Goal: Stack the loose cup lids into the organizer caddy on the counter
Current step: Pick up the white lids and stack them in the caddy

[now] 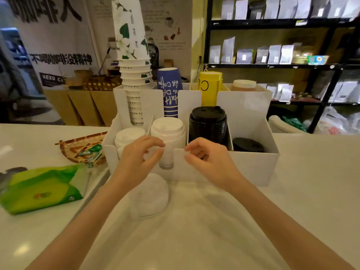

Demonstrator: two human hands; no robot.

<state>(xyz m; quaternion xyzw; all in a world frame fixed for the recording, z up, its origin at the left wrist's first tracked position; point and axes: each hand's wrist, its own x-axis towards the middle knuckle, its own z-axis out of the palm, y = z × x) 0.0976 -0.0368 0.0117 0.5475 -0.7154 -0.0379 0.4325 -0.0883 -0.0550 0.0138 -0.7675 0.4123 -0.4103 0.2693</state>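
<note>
— At six o'clock from the caddy (253, 168), what lies on the surface (311, 191)?
— Loose lids (150, 199). Left hand (136, 162) and right hand (210, 160) hover, fingers curled, holding nothing.

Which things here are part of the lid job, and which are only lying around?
Job: caddy, white lids and black lids in it, clear lids on the counter, left hand, right hand.

Lying about: green pack, basket, cup stacks, shelf bags.
</note>
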